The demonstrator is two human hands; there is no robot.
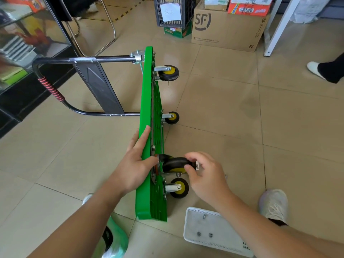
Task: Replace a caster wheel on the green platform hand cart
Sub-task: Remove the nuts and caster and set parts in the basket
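The green platform cart (148,101) stands on its long edge on the tiled floor, underside facing right. Three mounted casters with black tyres and yellow hubs show: a far caster (168,73), a middle caster (172,117) and a near caster (178,188). My left hand (135,161) lies flat on the cart's upper edge, thumb reaching over it. My right hand (201,173) pinches a loose caster (175,163), holding it against the underside just above the near caster. The cart's black handle (55,90) folds out to the left.
A white plastic basket (214,228) with a few nuts and washers lies by my right forearm. My shoes (273,205) flank the cart. A cardboard box (227,28), dark crate (173,12), chair legs (109,30) and a glass cabinet (28,43) stand behind. Another person's foot (316,69) is at right.
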